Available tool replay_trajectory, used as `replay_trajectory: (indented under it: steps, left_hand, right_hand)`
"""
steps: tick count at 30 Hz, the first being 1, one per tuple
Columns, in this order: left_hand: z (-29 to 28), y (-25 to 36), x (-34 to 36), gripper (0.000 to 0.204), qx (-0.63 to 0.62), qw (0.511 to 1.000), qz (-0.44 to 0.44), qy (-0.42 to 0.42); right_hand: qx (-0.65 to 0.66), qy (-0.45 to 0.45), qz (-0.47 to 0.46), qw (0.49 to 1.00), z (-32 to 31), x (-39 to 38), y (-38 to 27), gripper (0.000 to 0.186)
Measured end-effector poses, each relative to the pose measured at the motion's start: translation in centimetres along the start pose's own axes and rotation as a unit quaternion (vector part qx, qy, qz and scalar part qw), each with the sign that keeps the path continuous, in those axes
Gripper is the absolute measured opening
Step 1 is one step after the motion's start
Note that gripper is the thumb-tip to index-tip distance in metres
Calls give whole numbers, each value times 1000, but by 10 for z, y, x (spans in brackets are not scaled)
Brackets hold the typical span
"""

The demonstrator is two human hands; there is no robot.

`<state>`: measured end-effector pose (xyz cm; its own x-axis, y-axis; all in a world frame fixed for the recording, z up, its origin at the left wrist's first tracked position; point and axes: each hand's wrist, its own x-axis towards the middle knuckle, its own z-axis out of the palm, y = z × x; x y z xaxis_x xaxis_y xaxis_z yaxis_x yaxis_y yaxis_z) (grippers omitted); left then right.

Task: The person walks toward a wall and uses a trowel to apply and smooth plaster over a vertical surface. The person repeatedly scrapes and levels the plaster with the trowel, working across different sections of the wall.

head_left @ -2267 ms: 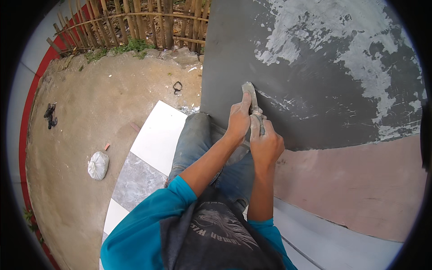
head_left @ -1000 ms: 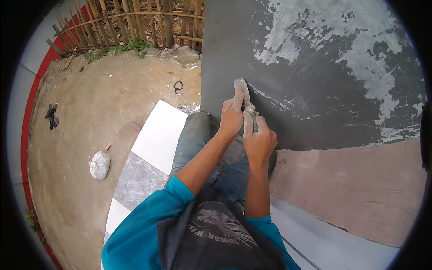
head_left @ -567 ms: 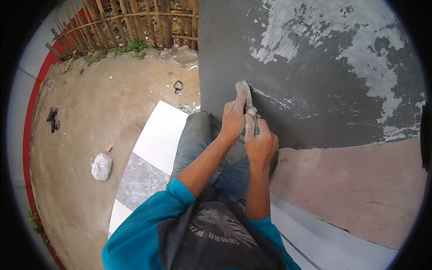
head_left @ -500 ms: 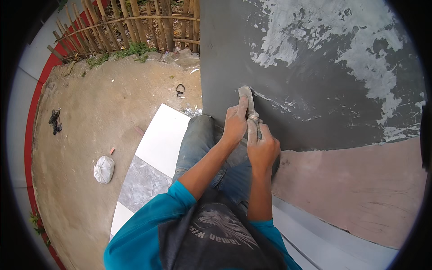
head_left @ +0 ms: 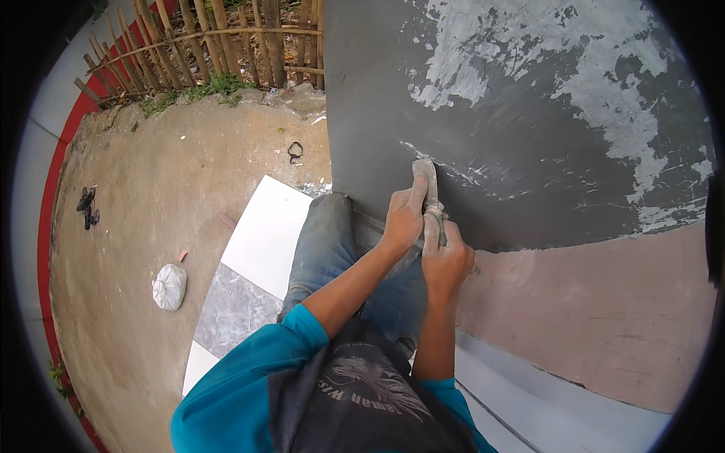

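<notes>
- The left hand [head_left: 404,219] and the right hand [head_left: 445,257] are both gripping one trowel [head_left: 428,181]; the fingers are curled around its handle and the two hands are touching each other.
- The trowel blade is lying flat against the wall [head_left: 529,174], just above the hands, with its tip pointing up and away from the person.
- The wall around the hands is carrying a dark grey, wet-looking coat of plaster [head_left: 377,113], and this coat is reaching from the left edge of the wall to far right of the hands.
- Up and to the right of the hands, pale patches [head_left: 521,53] are showing through the dark coat, so I judge this part is not evenly covered yet.
- Below and to the right of the hands, a pinkish bare band [head_left: 604,317] of wall is having no grey coat at all; it seems to be the part that is left.
- My judgement: the coating is looking more than half done on the visible wall, while the smoothing of the pale patches and the lower band are remaining.
- To the left of the hands, the person's knee in jeans [head_left: 325,241] is resting over white and grey tiles [head_left: 257,257] that are lying on the dirt ground [head_left: 166,189].
- Far left of the hands, a small tied white bag [head_left: 169,286] is sitting on the ground, and a bamboo fence [head_left: 219,41] is standing well beyond it.
</notes>
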<state>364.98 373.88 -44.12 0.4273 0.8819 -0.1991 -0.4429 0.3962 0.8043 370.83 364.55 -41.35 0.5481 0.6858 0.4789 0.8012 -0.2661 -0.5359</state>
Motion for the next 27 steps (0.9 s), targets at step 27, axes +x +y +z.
replay_trajectory:
  steps: [27]
  left_hand:
    - [-3, 25, 5, 66, -96, 995, -4, 28]
  right_hand:
    - [-58, -40, -19, 997, 5, 18, -22, 35]
